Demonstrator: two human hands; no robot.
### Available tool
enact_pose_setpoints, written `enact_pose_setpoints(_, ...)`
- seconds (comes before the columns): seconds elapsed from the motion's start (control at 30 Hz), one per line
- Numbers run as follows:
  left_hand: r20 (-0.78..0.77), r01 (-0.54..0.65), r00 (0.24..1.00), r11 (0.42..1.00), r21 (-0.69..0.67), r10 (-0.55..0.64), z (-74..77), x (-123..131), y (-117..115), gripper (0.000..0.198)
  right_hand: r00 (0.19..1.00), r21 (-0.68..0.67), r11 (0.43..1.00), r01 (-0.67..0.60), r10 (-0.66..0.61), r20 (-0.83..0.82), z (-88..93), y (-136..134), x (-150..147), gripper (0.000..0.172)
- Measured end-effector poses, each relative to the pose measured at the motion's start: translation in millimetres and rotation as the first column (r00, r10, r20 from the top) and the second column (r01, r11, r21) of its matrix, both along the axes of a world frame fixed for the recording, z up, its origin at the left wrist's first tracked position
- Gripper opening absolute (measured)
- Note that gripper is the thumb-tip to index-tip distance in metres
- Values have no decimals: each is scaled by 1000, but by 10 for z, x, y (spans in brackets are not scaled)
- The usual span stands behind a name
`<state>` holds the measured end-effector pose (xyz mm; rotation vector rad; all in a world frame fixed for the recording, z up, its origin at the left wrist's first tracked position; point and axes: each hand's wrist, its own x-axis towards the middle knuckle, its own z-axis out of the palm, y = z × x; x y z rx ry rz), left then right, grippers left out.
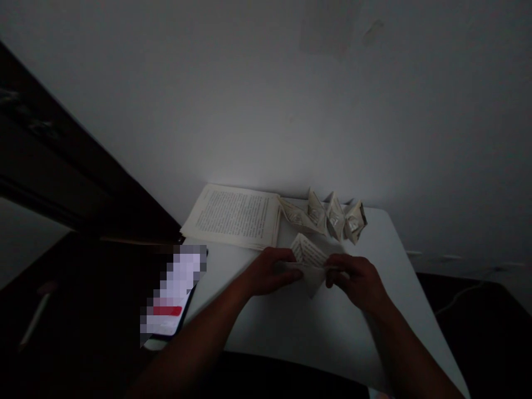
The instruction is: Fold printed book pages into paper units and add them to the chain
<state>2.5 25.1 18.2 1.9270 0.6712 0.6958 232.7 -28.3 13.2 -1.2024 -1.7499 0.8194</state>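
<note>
A partly folded piece of printed paper point(310, 260) is held just above the white table point(299, 327), between both hands. My left hand point(270, 271) pinches its left side with closed fingers. My right hand point(357, 280) grips its right side, fingers curled round the paper. Behind it, near the wall, several finished folded paper shapes point(328, 217) stand in a row. An open book point(235, 215) of printed pages lies at the table's back left.
A phone with a lit screen point(172, 293) rests on the table's left edge. Dark furniture point(62, 194) fills the left side. A pale wall point(291, 100) rises right behind the table. The floor to the right is dark, with a cable point(457, 296).
</note>
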Motion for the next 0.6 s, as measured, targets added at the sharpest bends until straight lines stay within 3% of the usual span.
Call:
enact_pose_setpoints(0.13, 0, -63, 998, 998, -28, 63, -10, 12, -7, 32, 993, 100, 990, 96, -102, 56, -25, 4, -8, 25)
enact_pose_setpoints(0.27, 41, -106, 993, 994, -18, 107, -51, 34, -12, 35, 967, 182, 953, 242, -252, 33, -65, 8, -37, 22)
enact_pose_setpoints(0.47, 106, -123, 986, 992, -25, 125, -77, 43, -42, 36, 958, 205, 944, 258, -277, 68, -51, 2, -70, 26)
enact_pose_setpoints(0.6, 197, -141, 966, 981, -136, 166, -88, 52, -33, 25, 970, 203, 961, 186, -212, 115, -41, -1, -63, 26)
